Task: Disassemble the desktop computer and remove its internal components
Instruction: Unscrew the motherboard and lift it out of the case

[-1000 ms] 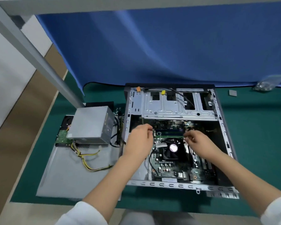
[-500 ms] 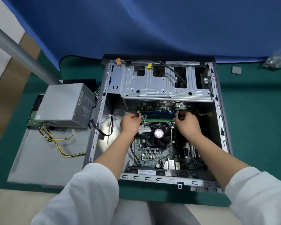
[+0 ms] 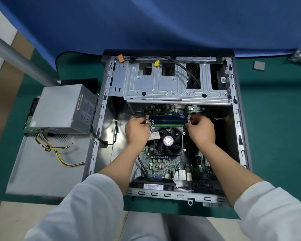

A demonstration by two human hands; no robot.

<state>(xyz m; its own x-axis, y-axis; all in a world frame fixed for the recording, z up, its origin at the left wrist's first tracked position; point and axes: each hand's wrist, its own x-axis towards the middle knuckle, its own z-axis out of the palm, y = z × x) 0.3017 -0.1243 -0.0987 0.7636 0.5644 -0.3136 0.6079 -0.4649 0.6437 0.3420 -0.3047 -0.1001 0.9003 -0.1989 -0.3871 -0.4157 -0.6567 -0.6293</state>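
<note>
Here the computer case point(image 3: 236, 119) is laid open on the green counter point(image 3: 276, 136), and the memory stick point(image 3: 169, 121) is seated in the row of slots just beyond the cooling fan point(image 3: 169, 141), under the edge of the metal drive cage point(image 3: 163, 84). The left hand point(image 3: 136, 131) is curled at the left end of the slots, its fingers pressed against the white latch there; the right hand point(image 3: 201, 130) is curled at the right end in the same way. Whether the stick itself is pinched or only the latches are pushed cannot be told.

The stick is judged light, thin and stiff, yet fragile: its chips and contacts are best left untouched. Hold is best taken at the two short ends or the top edge, once both latches are swung outward, and the pull kept straight up so the board point(image 3: 163, 162) is not strained. The power supply point(image 3: 63, 108) with its yellow cables point(image 3: 59, 150) is already set outside on the side panel point(image 3: 42, 171).
</note>
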